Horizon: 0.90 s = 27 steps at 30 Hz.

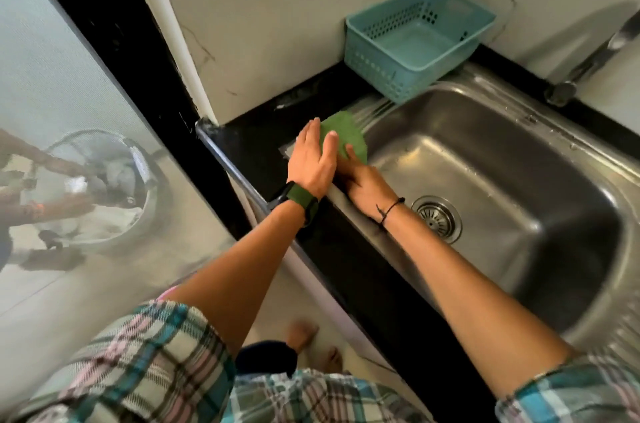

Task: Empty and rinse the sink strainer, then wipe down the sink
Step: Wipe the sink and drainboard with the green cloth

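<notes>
Stainless steel sink (485, 159) set in black stone counter (256, 138), white marble-look wall behind. Left hand (313, 159) flat, fingers straight, and right hand (363, 185) press green scrub pad (346, 135) on sink's left rim; right-hand grip unclear. Round metal strainer (437, 217) sits in the drain. Teal perforated plastic basket (415, 37) at back corner.

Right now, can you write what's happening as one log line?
step: wiping sink rim | left hand: flat on green scrub pad | right hand: on pad | strainer: in drain

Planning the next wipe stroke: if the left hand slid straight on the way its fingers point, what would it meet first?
Probably the marble wall, after bare black counter. The left hand points up-frame, left of the basket; depth is unclear.
</notes>
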Motion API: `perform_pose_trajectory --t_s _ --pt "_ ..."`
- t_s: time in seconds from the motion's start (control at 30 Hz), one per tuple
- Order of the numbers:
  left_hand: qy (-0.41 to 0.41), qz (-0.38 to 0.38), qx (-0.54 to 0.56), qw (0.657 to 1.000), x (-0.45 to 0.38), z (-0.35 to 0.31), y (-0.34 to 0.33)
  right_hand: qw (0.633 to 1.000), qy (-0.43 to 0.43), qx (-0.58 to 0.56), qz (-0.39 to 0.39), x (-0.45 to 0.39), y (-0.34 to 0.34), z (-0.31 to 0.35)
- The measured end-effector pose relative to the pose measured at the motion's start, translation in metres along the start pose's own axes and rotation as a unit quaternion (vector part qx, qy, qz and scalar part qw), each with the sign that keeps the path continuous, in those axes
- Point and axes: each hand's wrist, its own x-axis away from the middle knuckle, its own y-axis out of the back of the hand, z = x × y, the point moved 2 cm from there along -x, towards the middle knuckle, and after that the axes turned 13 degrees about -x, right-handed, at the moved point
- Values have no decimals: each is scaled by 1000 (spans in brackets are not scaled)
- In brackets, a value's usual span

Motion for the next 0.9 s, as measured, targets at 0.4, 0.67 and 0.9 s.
perform_pose_trajectory --t_s 0.4,0.67,0.9 --pt "13 -10 70 997 6 1 15 994 -69 38 76 167 59 -9" --pt "20 -1 137 990 9 -3 20 982 -37 101 156 120 44 -21" --pt "15 -14 156 987 8 -5 18 960 6 228 161 39 16 -23"
